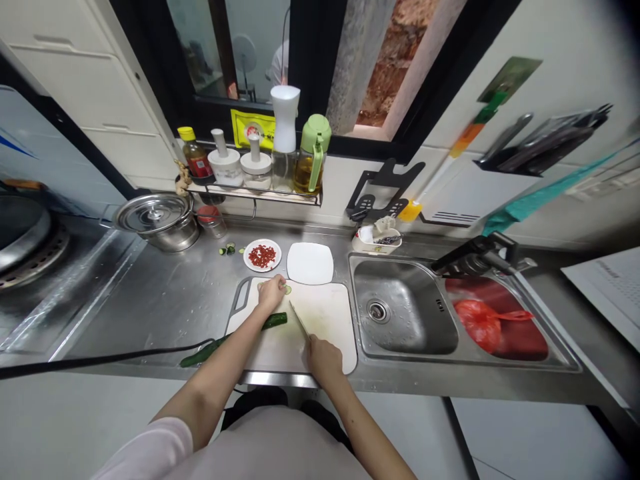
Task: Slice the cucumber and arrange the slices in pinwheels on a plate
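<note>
Head view: cucumber [235,335] lies between left hand [271,292] and knife-holding right hand [324,360].

Bright even light, steel glare, warped, darkened blurry edges.

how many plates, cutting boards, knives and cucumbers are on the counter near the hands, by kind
plates: 2, a round plate with red pieces and a bare white square plate
cutting board: 1
knife: 1, in the right hand
cucumber: 1 long one; left hand on slices
total: 5
</note>
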The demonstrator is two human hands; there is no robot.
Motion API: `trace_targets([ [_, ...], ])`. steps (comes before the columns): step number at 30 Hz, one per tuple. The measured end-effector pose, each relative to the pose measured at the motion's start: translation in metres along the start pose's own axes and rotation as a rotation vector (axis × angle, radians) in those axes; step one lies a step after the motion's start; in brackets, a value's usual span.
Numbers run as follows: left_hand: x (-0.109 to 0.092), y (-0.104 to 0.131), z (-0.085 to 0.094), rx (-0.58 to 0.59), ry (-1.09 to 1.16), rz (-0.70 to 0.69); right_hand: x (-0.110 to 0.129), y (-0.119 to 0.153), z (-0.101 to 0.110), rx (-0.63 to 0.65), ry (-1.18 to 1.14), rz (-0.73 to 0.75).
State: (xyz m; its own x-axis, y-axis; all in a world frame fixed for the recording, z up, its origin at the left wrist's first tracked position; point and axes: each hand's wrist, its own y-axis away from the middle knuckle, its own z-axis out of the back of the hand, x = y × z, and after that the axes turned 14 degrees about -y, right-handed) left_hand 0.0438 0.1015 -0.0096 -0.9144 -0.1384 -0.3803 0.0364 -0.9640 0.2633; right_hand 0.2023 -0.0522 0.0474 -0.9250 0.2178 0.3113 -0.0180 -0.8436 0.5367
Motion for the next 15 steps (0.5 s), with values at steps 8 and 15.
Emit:
trace_targets([
  [8, -0.0015, -0.0027, -0.0056, -0.049, -0.051, -0.040, 0.0007, 0.0007, 0.0021, 0.002, -0.019, -0.004],
  [15, -0.0014, -0.0001, -0.0061, -0.056, -0.108, -0.027, 0.0021, 0.0009, 0.0034, 0.011, -0.014, -0.027],
])
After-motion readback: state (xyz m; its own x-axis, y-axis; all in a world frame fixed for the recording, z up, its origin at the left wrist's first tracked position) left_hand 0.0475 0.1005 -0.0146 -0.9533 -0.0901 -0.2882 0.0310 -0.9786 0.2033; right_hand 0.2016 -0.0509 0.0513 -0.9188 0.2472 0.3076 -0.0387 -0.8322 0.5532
